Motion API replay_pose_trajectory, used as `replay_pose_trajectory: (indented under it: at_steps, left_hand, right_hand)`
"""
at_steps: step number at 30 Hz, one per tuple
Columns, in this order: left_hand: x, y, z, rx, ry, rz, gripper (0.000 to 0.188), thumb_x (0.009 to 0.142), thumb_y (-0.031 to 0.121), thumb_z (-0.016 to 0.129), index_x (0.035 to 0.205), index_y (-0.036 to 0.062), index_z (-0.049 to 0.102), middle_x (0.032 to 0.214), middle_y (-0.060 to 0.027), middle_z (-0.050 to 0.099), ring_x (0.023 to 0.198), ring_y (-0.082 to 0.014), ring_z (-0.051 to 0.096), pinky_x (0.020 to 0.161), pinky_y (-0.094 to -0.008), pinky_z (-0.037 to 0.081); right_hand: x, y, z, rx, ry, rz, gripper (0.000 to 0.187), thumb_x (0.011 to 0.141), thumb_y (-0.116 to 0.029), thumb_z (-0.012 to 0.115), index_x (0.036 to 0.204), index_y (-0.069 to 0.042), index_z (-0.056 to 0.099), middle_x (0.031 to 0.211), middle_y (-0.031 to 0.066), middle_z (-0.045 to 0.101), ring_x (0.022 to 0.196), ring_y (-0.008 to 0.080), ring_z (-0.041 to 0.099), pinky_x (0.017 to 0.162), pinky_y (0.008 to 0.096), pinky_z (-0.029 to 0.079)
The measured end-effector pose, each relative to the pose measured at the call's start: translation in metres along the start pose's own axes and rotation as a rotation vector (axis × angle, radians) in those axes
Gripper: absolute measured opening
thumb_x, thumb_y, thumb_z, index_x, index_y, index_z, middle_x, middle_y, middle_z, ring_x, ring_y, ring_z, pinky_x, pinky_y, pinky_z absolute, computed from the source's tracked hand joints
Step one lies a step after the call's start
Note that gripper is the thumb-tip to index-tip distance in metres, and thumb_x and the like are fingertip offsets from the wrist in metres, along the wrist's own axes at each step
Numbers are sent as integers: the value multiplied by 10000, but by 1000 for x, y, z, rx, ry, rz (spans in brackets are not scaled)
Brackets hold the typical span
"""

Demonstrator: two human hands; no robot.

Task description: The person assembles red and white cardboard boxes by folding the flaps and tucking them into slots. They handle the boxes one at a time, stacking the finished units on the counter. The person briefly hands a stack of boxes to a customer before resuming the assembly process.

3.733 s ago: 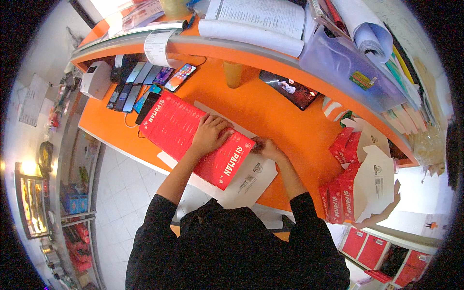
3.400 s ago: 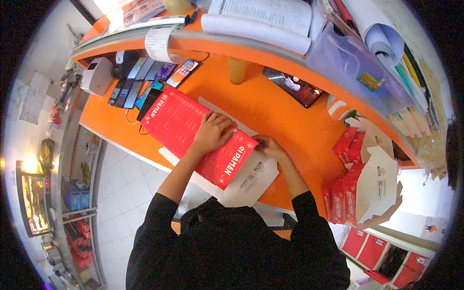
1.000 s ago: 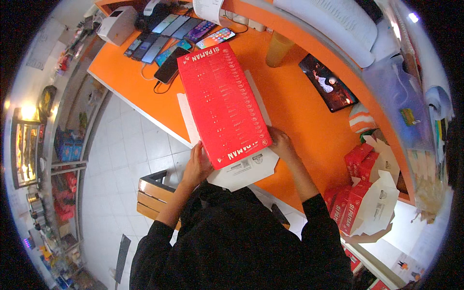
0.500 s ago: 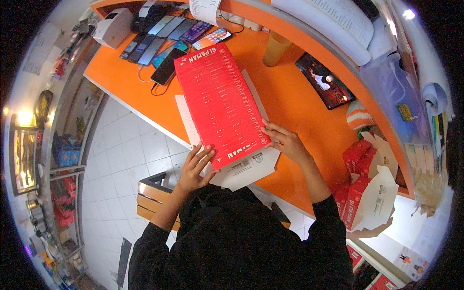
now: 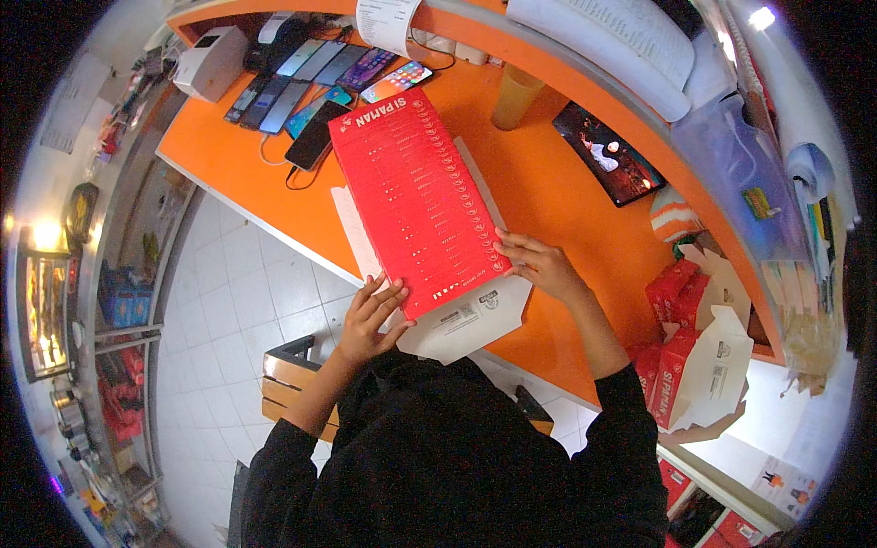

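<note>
On the orange counter, head view: a stack of flat red cartons lies lengthwise, its far end near a row of phones, its near end overhanging the counter edge above a white unfolded carton blank. The left hand rests open against the stack's near left corner, fingers spread, touching but not clasping it. The right hand lies on the near right edge, fingers lightly curled over the rim; a full clasp cannot be confirmed. Compared with half a second earlier, both hands have drawn closer to the near end and the stack has barely shifted, which suggests squaring of the stack rather than transport. Folded red boxes stand to the right.
</note>
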State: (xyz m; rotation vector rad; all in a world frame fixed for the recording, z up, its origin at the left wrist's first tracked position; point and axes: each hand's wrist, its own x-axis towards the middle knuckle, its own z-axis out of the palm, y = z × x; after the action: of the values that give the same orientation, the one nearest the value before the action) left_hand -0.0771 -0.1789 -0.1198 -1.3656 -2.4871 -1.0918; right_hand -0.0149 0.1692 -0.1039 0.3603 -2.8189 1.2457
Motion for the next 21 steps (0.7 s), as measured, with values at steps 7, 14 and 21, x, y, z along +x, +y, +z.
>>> replay_pose_trajectory:
  at_steps: [7,14,21]
  left_hand:
    - [-2,-8,3,15,6,45,548,694,239,794,1194,101,616,1233,-69,594,1206,-330,494,1060,-479,350]
    - [-1,-14,4,77,38,93,544,647,246,809,1144,105,641,1175,-58,619,1157,-319,524,1074,-509,315]
    - [-1,-18,10,54,74,126,487,648,202,792,1104,95,657,1154,-50,629,1134,-333,530,1080,-530,293]
  right_hand:
    - [1,-6,4,7,60,-24,447,770,-110,704,1207,-139,616,1338,66,519,1188,237,535,933,316,492]
    - [-41,-55,-33,-362,354,96,428,814,-176,685,1224,-94,594,1294,116,544,1207,286,508,986,386,428]
    - [-224,-117,-100,-1266,841,1105,449,863,-369,595,1215,-90,579,1274,144,532,1246,339,441,1072,594,220]
